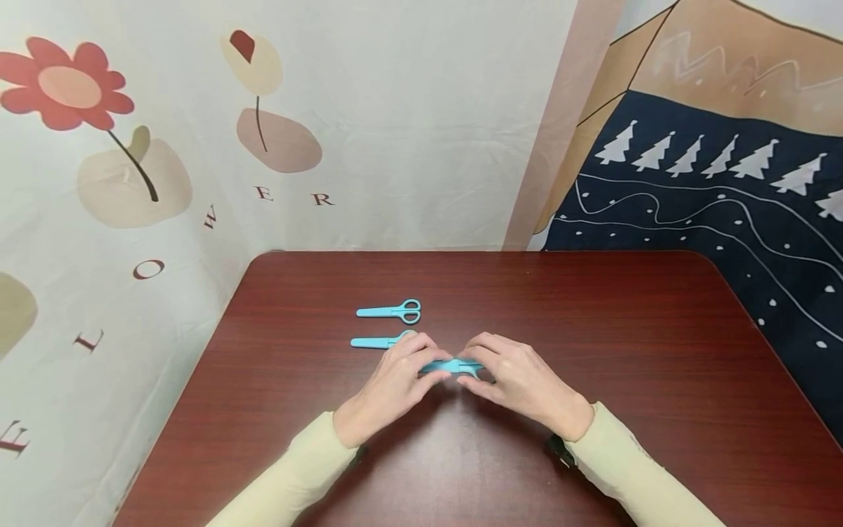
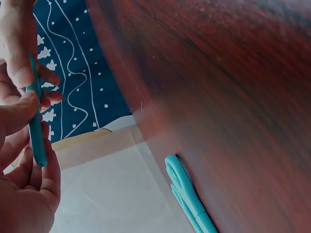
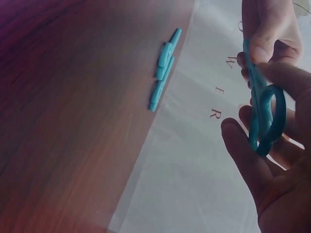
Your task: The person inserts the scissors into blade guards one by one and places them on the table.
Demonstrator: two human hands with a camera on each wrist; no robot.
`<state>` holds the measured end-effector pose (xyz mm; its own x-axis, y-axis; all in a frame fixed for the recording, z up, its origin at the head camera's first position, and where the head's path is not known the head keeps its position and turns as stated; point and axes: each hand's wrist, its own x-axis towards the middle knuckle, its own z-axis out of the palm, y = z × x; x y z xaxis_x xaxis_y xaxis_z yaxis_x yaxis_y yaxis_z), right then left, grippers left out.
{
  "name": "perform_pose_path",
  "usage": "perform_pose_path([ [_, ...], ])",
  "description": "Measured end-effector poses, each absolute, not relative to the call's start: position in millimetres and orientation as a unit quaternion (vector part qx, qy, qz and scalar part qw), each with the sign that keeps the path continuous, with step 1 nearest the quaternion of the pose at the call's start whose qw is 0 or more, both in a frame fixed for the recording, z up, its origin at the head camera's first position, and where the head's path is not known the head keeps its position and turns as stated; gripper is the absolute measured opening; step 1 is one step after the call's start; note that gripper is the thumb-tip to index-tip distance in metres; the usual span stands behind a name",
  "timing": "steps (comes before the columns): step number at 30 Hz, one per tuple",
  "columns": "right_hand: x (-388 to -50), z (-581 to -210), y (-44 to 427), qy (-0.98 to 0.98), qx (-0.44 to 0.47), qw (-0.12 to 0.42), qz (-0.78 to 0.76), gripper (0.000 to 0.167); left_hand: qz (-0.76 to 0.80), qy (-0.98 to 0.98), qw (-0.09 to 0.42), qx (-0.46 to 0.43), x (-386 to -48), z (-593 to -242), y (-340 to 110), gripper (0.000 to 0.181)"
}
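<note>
A pair of light-blue scissors, its blades covered by a sheath of the same colour, is held between the two hands above the table's middle. My left hand pinches the sheathed end between thumb and fingers. At the handle end, the fingers and thumb of my right hand are curled about the finger loops. Behind the left hand lie two similar sheathed scissors, the farther scissors in full view and the nearer scissors partly hidden by that hand. Both point left.
The dark red-brown wooden table has rounded far corners. A pale printed curtain hangs behind it and along the left. Dark blue cloth with white trees hangs at the right.
</note>
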<state>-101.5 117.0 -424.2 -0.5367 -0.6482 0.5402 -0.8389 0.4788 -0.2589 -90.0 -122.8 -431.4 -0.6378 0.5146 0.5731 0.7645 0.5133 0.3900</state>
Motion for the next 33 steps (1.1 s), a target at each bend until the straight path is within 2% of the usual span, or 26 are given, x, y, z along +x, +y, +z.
perform_pose_path([
  [6, -99, -422, 125, -0.862, 0.413, 0.148, 0.255, 0.055, -0.306, -0.857, 0.2, -0.363, -89, -433, -128, 0.026],
  [9, -99, -421, 131, -0.873, 0.396, 0.141, 0.246, 0.063, -0.3, -0.865, 0.195, -0.352, -89, -433, -134, 0.028],
  [19, -104, -422, 151, -0.902, 0.366, 0.104, 0.205, 0.072, -0.274, -0.886, 0.173, -0.331, -85, -439, -161, 0.026],
  [33, -105, -420, 182, -0.933, 0.303, 0.071, 0.178, 0.075, -0.245, -0.913, 0.139, -0.296, -80, -449, -198, 0.025],
])
